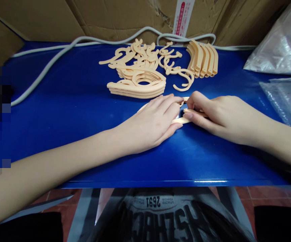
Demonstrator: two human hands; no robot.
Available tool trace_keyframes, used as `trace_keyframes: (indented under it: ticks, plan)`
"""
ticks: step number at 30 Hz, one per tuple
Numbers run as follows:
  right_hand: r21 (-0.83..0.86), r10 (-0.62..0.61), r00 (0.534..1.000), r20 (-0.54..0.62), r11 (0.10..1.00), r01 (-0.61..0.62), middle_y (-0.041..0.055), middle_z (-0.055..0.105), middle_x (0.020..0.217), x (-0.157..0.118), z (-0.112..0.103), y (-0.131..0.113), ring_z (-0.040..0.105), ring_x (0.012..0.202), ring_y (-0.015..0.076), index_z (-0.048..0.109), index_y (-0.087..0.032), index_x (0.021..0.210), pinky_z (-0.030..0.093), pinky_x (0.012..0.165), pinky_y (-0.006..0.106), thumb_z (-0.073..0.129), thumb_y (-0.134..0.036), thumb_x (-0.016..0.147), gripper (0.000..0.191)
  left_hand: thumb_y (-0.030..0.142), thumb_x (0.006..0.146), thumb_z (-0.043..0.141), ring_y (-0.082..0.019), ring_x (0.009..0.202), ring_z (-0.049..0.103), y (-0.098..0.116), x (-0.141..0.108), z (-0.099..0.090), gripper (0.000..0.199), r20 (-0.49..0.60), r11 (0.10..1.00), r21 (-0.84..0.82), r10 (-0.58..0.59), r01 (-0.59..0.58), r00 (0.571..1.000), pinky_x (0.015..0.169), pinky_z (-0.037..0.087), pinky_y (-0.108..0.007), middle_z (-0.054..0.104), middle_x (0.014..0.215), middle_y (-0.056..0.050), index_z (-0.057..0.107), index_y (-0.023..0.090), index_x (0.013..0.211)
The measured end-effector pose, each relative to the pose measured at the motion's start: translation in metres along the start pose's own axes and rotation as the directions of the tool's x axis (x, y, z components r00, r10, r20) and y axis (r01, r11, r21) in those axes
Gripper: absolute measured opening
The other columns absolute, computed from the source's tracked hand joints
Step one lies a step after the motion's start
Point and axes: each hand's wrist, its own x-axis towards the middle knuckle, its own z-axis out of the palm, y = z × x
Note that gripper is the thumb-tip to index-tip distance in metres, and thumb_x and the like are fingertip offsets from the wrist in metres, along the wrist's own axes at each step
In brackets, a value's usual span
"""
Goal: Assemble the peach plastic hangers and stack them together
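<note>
Cream plastic pieces [180, 120] lie between my two hands, low over the blue table. My left hand [154, 119] is closed over the left part of them, palm down, and covers most of that part. From the right, my right hand [208, 112] pinches the other end between thumb and bent fingers. How the pieces join is hidden by my fingers. Just beyond my hands sits a stack of cream hanger bodies [136, 89]. Loose cream hooks [170, 64] lie in a heap behind it, and curved arm pieces [202, 59] stand in a row at the right.
A white cable [57, 50] runs along the back of the blue table [85, 168]. Cardboard boxes [125, 18] stand behind it. Clear plastic bags [281, 43] rest at the right, and the table's front edge is near my body.
</note>
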Motion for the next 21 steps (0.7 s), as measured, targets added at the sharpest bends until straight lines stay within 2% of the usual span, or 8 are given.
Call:
trace_keyframes:
  ticks: [3,7,13,17,21]
  plan:
    - [-0.047,-0.019,1.000,0.014,0.999,0.020,0.0047,0.060,0.066,-0.0001,-0.0029,0.0005,0.050,0.056,0.0216,0.065,-0.021,0.107,0.026,0.061,0.034,0.027,-0.058,0.109,0.053,0.032,0.118,0.038,-0.038,0.157,0.050,-0.0001,0.0002,0.0014,0.029,-0.013,1.000,-0.014,-0.007,0.007,1.000,0.131,0.043,-0.060,0.055,0.164,-0.027,0.058,0.012,0.123]
    - [-0.039,-0.069,0.998,-0.006,0.997,0.069,0.0070,0.067,0.073,-0.0013,-0.0046,0.0024,0.053,0.058,0.0199,0.065,-0.023,0.097,0.028,0.062,0.033,0.030,-0.053,0.111,0.048,0.033,0.118,0.039,-0.037,0.159,0.049,0.0007,0.0003,0.0014,0.028,-0.010,0.999,-0.035,-0.023,0.023,1.000,0.132,0.042,-0.059,0.056,0.164,-0.025,0.058,0.013,0.124]
    - [-0.054,-0.067,0.998,-0.022,0.996,0.065,0.0038,0.061,0.063,-0.0023,-0.0048,0.0037,0.046,0.053,0.0196,0.068,-0.024,0.096,0.027,0.061,0.034,0.031,-0.054,0.112,0.051,0.033,0.118,0.039,-0.037,0.159,0.049,0.0011,0.0002,-0.0001,0.027,-0.005,0.998,-0.044,-0.033,0.033,0.999,0.132,0.042,-0.060,0.055,0.165,-0.025,0.058,0.014,0.122]
    - [-0.056,-0.060,0.998,0.000,0.997,0.060,0.0028,0.059,0.061,-0.0016,-0.0051,0.0032,0.047,0.052,0.0205,0.069,-0.024,0.100,0.026,0.061,0.034,0.032,-0.058,0.111,0.051,0.034,0.118,0.039,-0.036,0.159,0.049,0.0013,0.0001,0.0000,0.027,-0.004,0.999,-0.040,-0.035,0.035,0.999,0.132,0.042,-0.060,0.055,0.166,-0.024,0.058,0.014,0.122]
    - [-0.053,-0.059,0.998,0.030,0.997,0.061,0.0038,0.060,0.063,-0.0011,-0.0054,0.0028,0.051,0.054,0.0217,0.064,-0.024,0.092,0.025,0.062,0.034,0.032,-0.060,0.110,0.052,0.032,0.118,0.041,-0.038,0.159,0.048,0.0008,0.0000,0.0009,0.027,-0.014,0.999,-0.030,-0.029,0.029,0.999,0.133,0.041,-0.058,0.055,0.166,-0.026,0.059,0.012,0.122]
